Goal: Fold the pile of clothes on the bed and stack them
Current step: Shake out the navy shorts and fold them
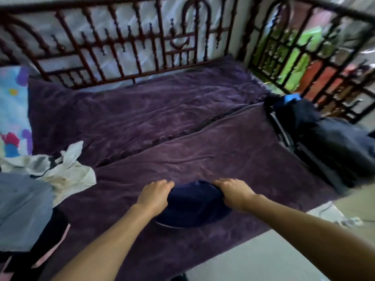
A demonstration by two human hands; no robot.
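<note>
1. Gripping the navy garment (192, 205) at 6 o'clock, left hand (155, 194) and right hand (233, 192) curl fingers into its sides.
2. Purple blanket (162, 118) beneath; iron railing (121, 47) at 12.
3. Unfolded clothes (60, 171) at 8, dark stack (324, 142) at 3.

Navy garment (192, 205) on purple bedspread (162, 118); white cloth (69, 175) beside grey one (22, 209).

arms extended, left hand (155, 194) and right hand (233, 192) curled, knuckles up.

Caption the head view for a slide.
Left hand and right hand grip a navy garment on the purple bedspread, unfolded pile alongside.
</note>
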